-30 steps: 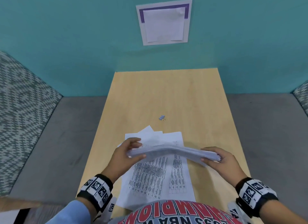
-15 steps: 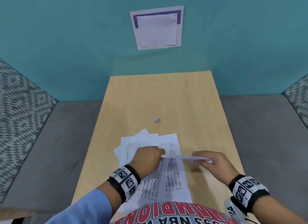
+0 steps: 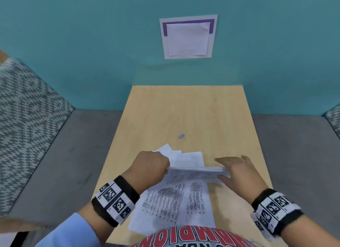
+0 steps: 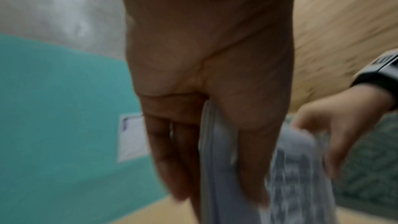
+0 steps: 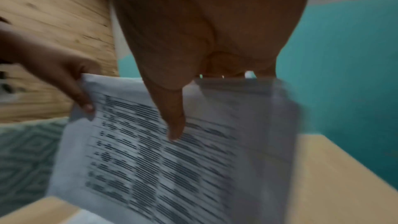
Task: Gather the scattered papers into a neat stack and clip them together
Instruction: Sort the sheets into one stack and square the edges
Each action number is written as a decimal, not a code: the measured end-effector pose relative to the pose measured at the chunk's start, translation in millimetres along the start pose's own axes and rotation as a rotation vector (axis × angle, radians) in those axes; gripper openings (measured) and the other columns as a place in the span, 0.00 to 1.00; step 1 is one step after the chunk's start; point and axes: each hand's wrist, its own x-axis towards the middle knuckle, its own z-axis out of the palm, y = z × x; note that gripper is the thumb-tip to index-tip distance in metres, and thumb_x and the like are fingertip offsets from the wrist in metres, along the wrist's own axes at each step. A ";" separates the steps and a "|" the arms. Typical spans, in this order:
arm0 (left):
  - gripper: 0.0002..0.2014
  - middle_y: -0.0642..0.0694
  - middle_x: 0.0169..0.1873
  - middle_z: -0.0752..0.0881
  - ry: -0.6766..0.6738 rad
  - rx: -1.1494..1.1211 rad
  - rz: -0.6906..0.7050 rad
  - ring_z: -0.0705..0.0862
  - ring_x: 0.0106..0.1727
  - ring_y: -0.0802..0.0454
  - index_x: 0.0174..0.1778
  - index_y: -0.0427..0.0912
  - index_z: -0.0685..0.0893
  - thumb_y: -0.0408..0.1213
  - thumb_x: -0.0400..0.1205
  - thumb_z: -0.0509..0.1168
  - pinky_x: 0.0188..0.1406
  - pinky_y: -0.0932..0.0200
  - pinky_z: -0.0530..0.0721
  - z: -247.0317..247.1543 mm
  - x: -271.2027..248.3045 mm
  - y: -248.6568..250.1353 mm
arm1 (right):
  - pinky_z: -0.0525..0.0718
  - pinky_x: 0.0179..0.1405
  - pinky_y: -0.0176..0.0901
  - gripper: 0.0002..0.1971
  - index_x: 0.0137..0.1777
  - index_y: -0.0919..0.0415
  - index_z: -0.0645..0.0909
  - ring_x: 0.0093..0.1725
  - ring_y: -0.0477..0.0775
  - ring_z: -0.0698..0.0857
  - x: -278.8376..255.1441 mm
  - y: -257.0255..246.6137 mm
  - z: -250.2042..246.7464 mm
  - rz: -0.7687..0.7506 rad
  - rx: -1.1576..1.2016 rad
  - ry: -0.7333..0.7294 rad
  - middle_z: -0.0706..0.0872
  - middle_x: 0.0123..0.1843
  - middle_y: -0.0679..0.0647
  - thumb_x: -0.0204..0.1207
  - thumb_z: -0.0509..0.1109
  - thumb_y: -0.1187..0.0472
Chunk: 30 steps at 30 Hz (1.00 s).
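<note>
A bundle of printed papers [image 3: 195,175] hangs just above the wooden table [image 3: 184,108], tilted so its printed face shows. My left hand [image 3: 166,170] pinches its left edge between thumb and fingers [image 4: 168,168]. My right hand [image 3: 219,168] grips the right edge, thumb [image 5: 174,122] on the printed face of the papers [image 5: 172,168] and fingers behind. Several loose sheets [image 3: 171,206] lie fanned on the table under the bundle, with white corners [image 3: 174,154] poking out beyond it. A small blue binder clip [image 3: 181,136] lies on the table past the papers.
A teal wall [image 3: 92,53] with a pinned white sheet [image 3: 188,38] rises behind the table. Grey bench seats [image 3: 60,154] flank the table on both sides, with patterned cushions [image 3: 24,118] at the left. Bare wood stretches beyond the clip.
My left hand turned from palm-up under the bundle to knuckles-up at its left edge. The bundle went from edge-on to tilted, with its print facing me.
</note>
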 end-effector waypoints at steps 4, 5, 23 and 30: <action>0.05 0.42 0.52 0.93 0.054 0.028 0.063 0.92 0.52 0.36 0.47 0.49 0.83 0.38 0.87 0.64 0.40 0.52 0.71 -48.9 -18.6 37.5 | 0.85 0.53 0.46 0.27 0.78 0.40 0.79 0.62 0.55 0.90 8.4 -63.4 -3.6 -0.177 0.179 -0.073 0.92 0.65 0.46 0.77 0.72 0.46; 0.05 0.42 0.52 0.93 0.094 -0.001 0.068 0.92 0.53 0.36 0.51 0.48 0.86 0.38 0.87 0.64 0.40 0.52 0.72 -55.8 -21.3 44.1 | 0.83 0.45 0.45 0.21 0.72 0.40 0.83 0.57 0.58 0.91 11.2 -70.1 -1.5 -0.180 0.217 -0.083 0.94 0.59 0.49 0.79 0.71 0.50; 0.23 0.42 0.61 0.94 0.226 -1.637 -0.015 0.92 0.65 0.43 0.67 0.49 0.91 0.31 0.77 0.84 0.71 0.37 0.89 47.6 7.9 38.7 | 0.84 0.73 0.63 0.16 0.62 0.56 0.92 0.64 0.52 0.92 -24.7 -14.7 2.5 0.212 1.221 -0.037 0.96 0.60 0.50 0.74 0.84 0.63; 0.10 0.57 0.46 0.99 0.417 -1.728 -0.129 0.96 0.49 0.62 0.50 0.51 0.97 0.29 0.81 0.80 0.52 0.68 0.89 31.9 6.2 48.2 | 0.88 0.68 0.53 0.16 0.62 0.54 0.92 0.56 0.46 0.95 -27.6 -16.8 8.8 0.317 1.294 0.099 0.98 0.51 0.45 0.74 0.82 0.53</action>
